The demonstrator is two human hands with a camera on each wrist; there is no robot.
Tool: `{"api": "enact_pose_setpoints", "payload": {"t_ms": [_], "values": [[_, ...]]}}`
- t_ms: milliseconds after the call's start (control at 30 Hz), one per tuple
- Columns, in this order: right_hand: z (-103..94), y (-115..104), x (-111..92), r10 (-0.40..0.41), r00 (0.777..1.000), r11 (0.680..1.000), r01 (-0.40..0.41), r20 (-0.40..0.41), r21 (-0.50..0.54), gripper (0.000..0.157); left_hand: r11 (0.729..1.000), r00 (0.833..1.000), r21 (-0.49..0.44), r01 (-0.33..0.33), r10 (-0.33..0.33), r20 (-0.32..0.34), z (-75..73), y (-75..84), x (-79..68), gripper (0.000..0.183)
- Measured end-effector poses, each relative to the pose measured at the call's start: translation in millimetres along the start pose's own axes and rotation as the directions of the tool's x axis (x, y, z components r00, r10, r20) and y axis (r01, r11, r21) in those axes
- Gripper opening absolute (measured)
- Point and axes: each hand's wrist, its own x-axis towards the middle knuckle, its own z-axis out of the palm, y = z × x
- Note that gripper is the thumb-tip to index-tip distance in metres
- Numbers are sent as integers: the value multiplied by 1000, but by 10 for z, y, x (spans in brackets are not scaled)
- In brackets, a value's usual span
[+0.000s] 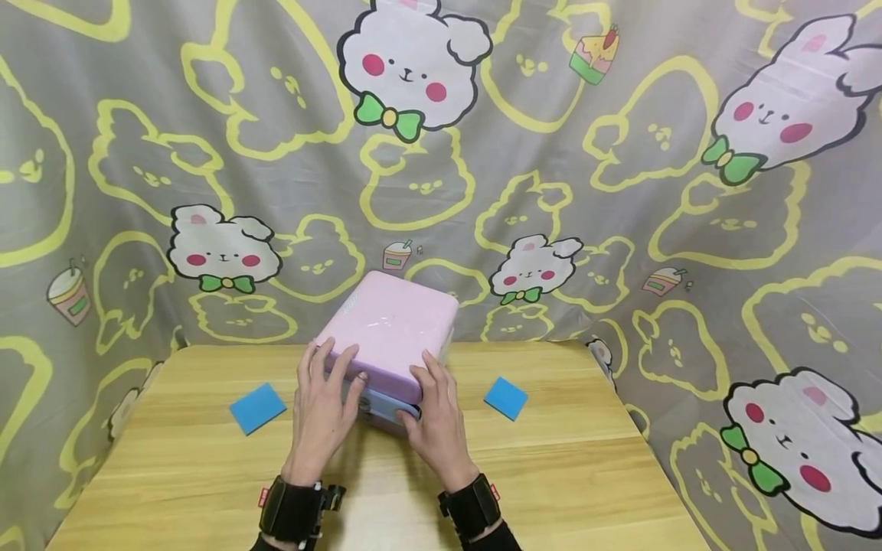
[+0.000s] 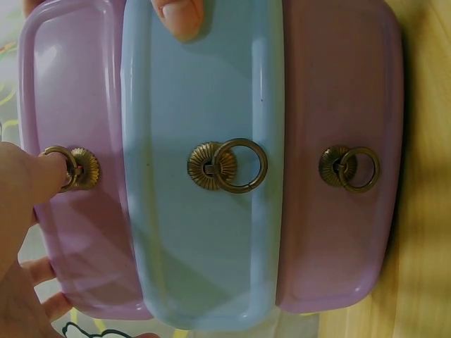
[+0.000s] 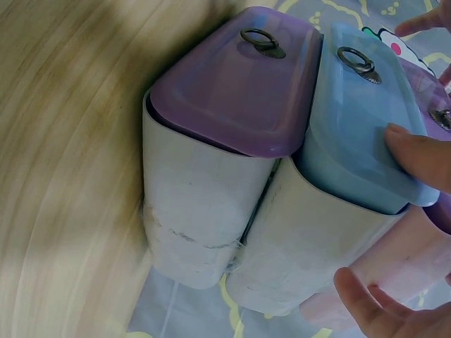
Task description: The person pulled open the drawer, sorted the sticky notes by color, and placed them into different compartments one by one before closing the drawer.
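A small three-tier drawer box with a pink top [image 1: 393, 325] stands at the middle of the table. Its fronts are a purple top drawer [image 2: 84, 239], a blue middle drawer [image 2: 204, 84] and a mauve bottom drawer [image 2: 338, 246], each with a brass ring pull. The blue one juts slightly past the others. My left hand [image 1: 324, 405] grips the box's upper front edge, fingers spread over the lid and thumb at the top ring. At the right front corner, my right hand [image 1: 437, 413] holds the box, its thumb [image 3: 423, 158] on the blue drawer front.
Two blue paper squares lie on the table, one [image 1: 258, 408] left of the box and one [image 1: 506, 398] right of it. A grey patterned curtain [image 1: 441, 207] hangs behind the wooden table [image 1: 586, 474] and along its sides.
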Motion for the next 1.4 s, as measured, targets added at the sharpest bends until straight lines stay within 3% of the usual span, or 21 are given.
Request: {"api": "enact_pose_setpoints", "payload": {"t_ms": [467,933,1400], "values": [[-2,-22,36,-49,997,999,49,-55,-1,86,1000,1000,-2,19,-19,2,-37,14,-25,44],[-10,-43,59,-22,997,999,20,-73,-28,83,1000,1000,28,-1,1,-2,-50,16,12,41],[-40,-14,94,-22,999,999,20,-36,-50,82,987,987,28,-161,162,-12,-76,-70,213,34]]}}
